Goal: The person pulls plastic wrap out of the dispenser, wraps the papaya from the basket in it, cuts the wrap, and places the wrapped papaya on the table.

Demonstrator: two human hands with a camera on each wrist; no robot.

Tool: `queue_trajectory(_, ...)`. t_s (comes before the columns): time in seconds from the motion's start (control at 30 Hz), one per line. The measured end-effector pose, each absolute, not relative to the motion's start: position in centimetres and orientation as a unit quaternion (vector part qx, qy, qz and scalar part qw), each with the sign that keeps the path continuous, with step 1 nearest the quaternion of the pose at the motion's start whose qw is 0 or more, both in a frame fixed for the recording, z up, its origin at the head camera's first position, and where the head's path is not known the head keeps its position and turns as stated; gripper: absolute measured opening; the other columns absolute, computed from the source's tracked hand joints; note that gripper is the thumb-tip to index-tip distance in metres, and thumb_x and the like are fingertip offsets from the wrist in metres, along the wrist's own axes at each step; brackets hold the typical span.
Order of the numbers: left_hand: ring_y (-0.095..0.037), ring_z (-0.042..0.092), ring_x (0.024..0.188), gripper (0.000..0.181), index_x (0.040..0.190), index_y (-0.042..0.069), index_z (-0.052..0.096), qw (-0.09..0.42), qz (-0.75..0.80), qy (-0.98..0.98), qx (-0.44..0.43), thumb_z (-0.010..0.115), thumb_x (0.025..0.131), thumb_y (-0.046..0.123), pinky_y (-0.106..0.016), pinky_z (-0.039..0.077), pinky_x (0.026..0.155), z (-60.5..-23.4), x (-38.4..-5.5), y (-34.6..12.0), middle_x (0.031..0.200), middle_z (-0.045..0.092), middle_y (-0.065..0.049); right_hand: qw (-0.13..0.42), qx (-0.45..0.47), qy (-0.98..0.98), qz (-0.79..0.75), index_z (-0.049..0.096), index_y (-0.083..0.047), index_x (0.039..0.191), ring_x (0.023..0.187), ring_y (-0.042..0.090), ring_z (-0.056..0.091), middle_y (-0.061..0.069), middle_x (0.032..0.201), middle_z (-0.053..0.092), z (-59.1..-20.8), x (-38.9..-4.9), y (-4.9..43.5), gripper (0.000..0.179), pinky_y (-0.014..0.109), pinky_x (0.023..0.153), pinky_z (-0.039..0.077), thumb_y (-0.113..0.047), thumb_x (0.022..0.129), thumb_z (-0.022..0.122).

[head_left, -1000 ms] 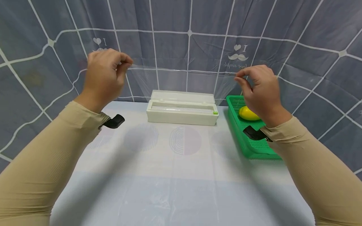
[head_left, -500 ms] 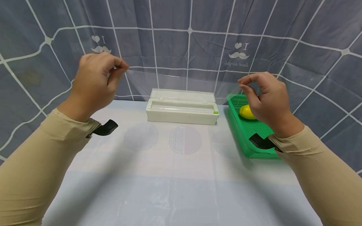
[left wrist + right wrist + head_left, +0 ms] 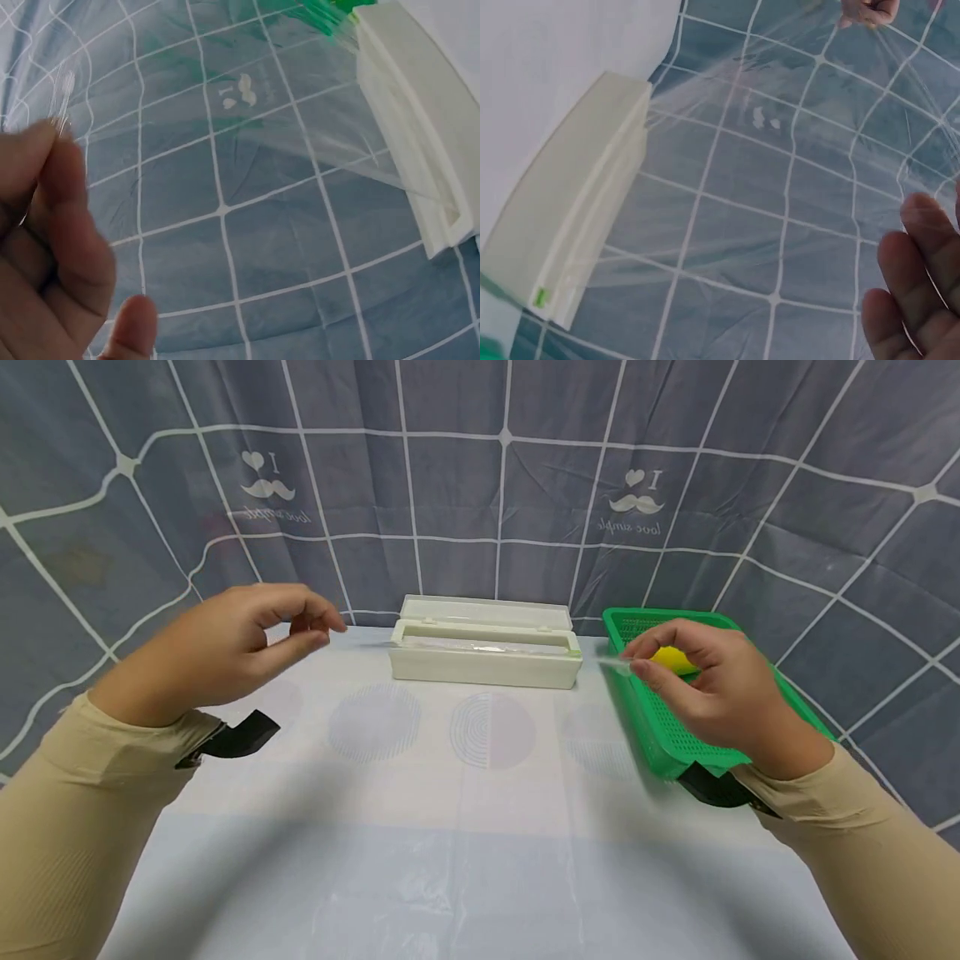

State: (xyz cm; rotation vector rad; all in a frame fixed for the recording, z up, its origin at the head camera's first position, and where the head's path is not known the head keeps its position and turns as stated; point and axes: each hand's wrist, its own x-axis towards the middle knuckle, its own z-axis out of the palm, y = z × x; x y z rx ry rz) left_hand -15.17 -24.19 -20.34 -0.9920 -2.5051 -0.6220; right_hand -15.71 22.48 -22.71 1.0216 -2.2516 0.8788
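Head view: A person pinches the edge of a clear film (image 3: 780,165) in both hands, the left hand (image 3: 243,643) and the right hand (image 3: 708,685) well apart, thumb and fingers drawn together in a narrow grip. Between them and farther from the person sits a white box (image 3: 486,670), lid (image 3: 487,612) raised at the back, its long axis running left to right, roughly in line with the span between the hands. Wrist views show the film reaching from the box to the hands. Neither hand is clearly nearer; each stands just outside its own end of the box. A green tab (image 3: 541,297) marks the right end.

The box is near the far edge of the bench (image 3: 480,810), a grid-patterned curtain (image 3: 450,485) just behind. A green basket (image 3: 652,727) holding a yellow object (image 3: 672,660) limits the right hand's side. The most room appears to lie toward the person, between the forearms.
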Motion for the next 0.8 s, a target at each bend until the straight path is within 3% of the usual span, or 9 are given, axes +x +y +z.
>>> queue_trajectory(0.07,0.0,0.054,0.084,0.033,0.12,0.018,0.072,0.141,-0.229,-0.892,-0.363,0.07,0.095,-0.003,-0.017,0.043,0.064,-20.9,-14.9,-24.4,0.094,0.064,0.015,0.223,0.402,-0.823,0.333,0.071,-0.008,0.091,0.091,-0.004,0.067,-0.012,0.096,0.075,-23.3,-15.4,22.7,0.026,0.01,0.08,0.051,0.017,0.083,0.073)
queue_trajectory(0.17,-0.001,0.058,0.083,0.038,0.127,0.02,0.07,0.076,-0.246,-0.886,-0.386,0.069,0.096,-0.002,-0.021,0.046,0.059,-21.8,-14.7,-24.5,0.091,0.061,0.018,0.169,0.438,-0.817,0.336,0.069,-0.013,0.091,0.091,0.0,0.068,-0.011,0.094,0.074,-24.5,-15.0,23.1,0.033,0.013,0.089,0.054,0.019,0.082,0.073)
queue_trajectory(0.33,-0.004,0.059,0.083,0.036,0.13,0.019,0.068,-0.069,-0.274,-0.884,-0.372,0.066,0.097,0.004,-0.023,0.049,0.067,-24.0,-14.6,-24.1,0.082,0.058,0.018,0.078,0.461,-0.813,0.348,0.068,-0.022,0.095,0.087,0.004,0.068,-0.013,0.095,0.074,-27.2,-14.4,23.4,0.039,0.018,0.082,0.057,0.015,0.086,0.073)
queue_trajectory(0.5,-0.004,0.056,0.076,0.038,0.133,0.016,0.067,-0.195,-0.268,-0.882,-0.336,0.064,0.096,0.008,-0.023,0.048,0.071,-26.8,-14.4,-23.4,0.079,0.059,0.016,-0.009,0.455,-0.804,0.384,0.068,-0.023,0.098,0.085,0.007,0.066,-0.008,0.096,0.074,-30.4,-13.9,23.5,0.032,0.022,0.069,0.055,0.009,0.093,0.071)
queue_trajectory(0.67,-0.001,0.046,0.065,0.036,0.125,0.014,0.067,-0.259,-0.269,-0.875,-0.309,0.063,0.09,0.006,-0.021,0.043,0.066,-29.9,-14.2,-22.7,0.072,0.055,0.015,-0.082,0.429,-0.81,0.391,0.068,-0.024,0.096,0.084,0.006,0.064,-0.009,0.094,0.073,-33.6,-13.7,23.2,0.02,0.022,0.066,0.052,-0.004,0.099,0.07)
queue_trajectory(0.8,-0.001,0.043,0.061,0.04,0.126,0.011,0.066,-0.283,-0.28,-0.871,-0.289,0.063,0.086,0.005,-0.021,0.041,0.064,-32.1,-14.2,-22.3,0.07,0.056,0.014,-0.106,0.416,-0.819,0.381,0.068,-0.021,0.094,0.085,0.007,0.065,-0.008,0.09,0.072,-35.7,-13.7,23.0,0.016,0.024,0.076,0.054,-0.009,0.104,0.065)
